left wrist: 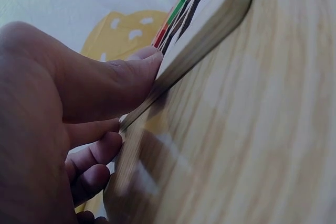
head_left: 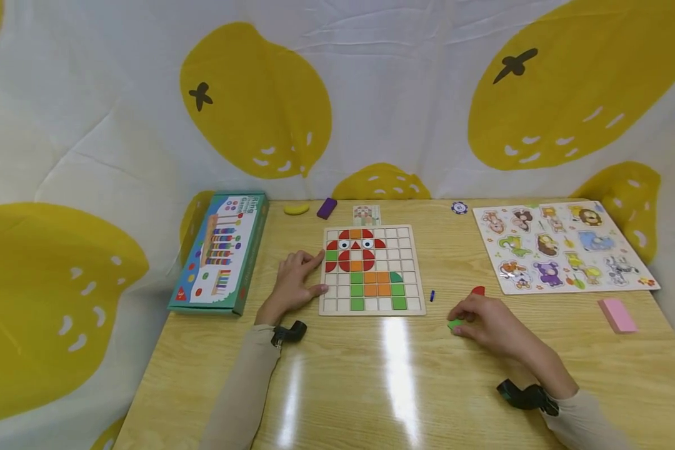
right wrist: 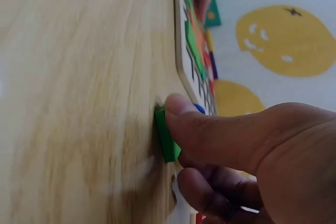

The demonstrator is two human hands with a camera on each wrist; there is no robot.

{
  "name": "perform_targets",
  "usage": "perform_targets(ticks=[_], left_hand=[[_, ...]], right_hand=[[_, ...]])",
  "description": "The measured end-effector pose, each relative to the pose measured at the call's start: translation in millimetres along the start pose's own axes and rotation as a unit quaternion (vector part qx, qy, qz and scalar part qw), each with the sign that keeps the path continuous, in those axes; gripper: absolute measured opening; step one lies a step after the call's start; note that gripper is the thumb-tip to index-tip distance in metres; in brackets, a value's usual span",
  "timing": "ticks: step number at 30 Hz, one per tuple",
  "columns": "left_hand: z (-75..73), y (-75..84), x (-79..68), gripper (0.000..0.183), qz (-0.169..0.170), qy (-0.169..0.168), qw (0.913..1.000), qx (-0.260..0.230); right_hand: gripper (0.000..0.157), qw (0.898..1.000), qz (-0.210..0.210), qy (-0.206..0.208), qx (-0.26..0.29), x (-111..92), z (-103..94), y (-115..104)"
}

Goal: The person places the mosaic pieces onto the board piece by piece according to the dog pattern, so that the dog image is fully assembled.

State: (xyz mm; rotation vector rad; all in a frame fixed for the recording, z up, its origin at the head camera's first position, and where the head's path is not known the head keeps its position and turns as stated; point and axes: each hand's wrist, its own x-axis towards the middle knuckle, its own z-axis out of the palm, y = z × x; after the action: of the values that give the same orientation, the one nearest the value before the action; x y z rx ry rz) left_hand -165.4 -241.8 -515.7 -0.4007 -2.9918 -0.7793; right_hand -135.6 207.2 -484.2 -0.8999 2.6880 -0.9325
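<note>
Wooden counter (head_left: 337,387), lemon-print cloth (head_left: 259,100) behind. Grid puzzle board (head_left: 371,270) held red, orange, green tiles; left hand (head_left: 295,281), fingers relaxed, pressed its edge. Right hand (head_left: 486,322) pinched green tile (head_left: 455,324) on counter.

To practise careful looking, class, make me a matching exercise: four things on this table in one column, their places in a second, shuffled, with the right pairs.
Things:
1. green piece
2. game box
3. pink block
4. purple block

Places:
A. far edge of the table, behind the grid board
B. under the right hand
C. left edge of the table
D. near the animal puzzle, at the right

Pairs: 1-B, 2-C, 3-D, 4-A
</note>
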Motion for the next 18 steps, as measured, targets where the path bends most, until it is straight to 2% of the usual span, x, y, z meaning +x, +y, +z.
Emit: perform_targets(ticks=[4,8,13,15,18], left_hand=[[0.9,-0.7,0.6,0.081,-0.005,-0.008,0.9998,0.015],[1.1,0.5,1.2,0.081,-0.01,-0.011,0.9998,0.016],[1.0,1.1,1.9,0.081,-0.01,-0.012,0.9997,0.019],[1.1,1.0,1.7,0.081,-0.01,-0.01,0.9997,0.018],[1.2,0.6,1.4,0.081,-0.01,-0.008,0.9998,0.016]], right_hand=[[0.02,1.0,0.019,0.002,-0.01,-2,3.1,-6],[0.019,0.999,0.029,-0.01,0.009,0,1.5,-6],[0.013,0.997,0.014,-0.002,0.082,14,-6.4,1],[0.02,0.992,0.016,0.009,0.123,25,-11.0,1],[0.027,0.98,0.031,0.027,0.193,46,-15.5,1]])
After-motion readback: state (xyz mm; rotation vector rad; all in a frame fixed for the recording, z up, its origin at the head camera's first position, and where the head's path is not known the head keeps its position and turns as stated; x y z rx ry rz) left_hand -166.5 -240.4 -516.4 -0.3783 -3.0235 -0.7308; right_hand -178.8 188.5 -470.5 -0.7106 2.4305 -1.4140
